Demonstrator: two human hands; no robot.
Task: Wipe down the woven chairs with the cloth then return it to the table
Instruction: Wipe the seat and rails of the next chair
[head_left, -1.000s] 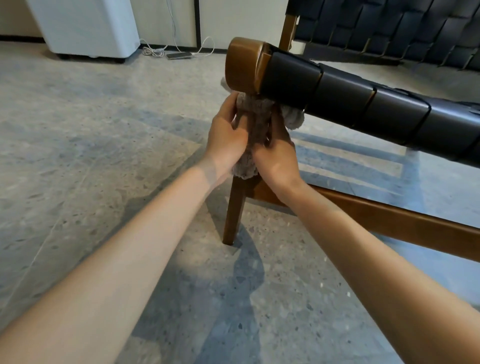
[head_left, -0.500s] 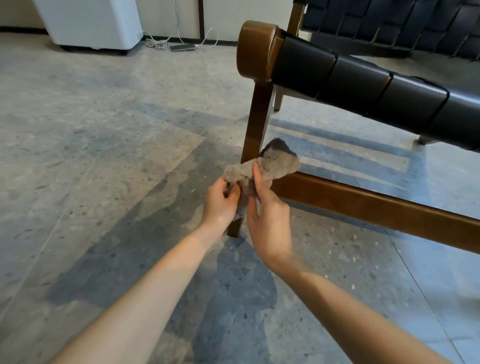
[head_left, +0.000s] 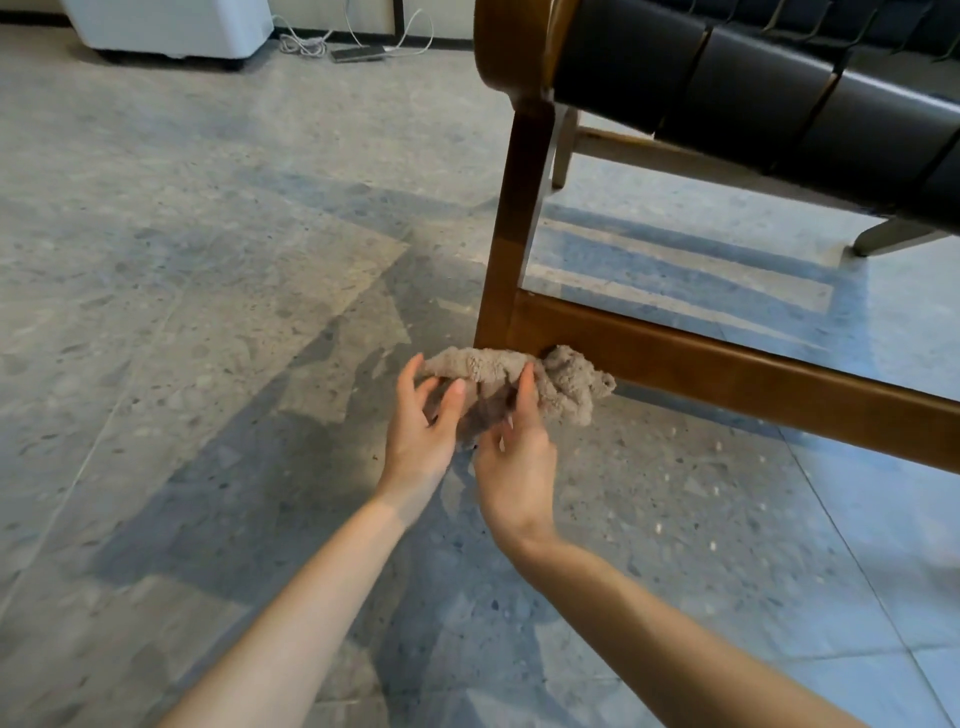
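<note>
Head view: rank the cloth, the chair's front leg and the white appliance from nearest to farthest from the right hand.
1. cloth: pinched in the grip of the right hand, at its fingertips.
2. front leg: straight beyond the cloth, standing upright on the floor.
3. white appliance: far back on the left, against the wall.

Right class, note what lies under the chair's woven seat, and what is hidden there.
Under the woven seat: speckled floor with striped shadow, framed by the wooden leg and lower rail. The cloth, in the left hand and right hand, hides the leg's foot.
</note>
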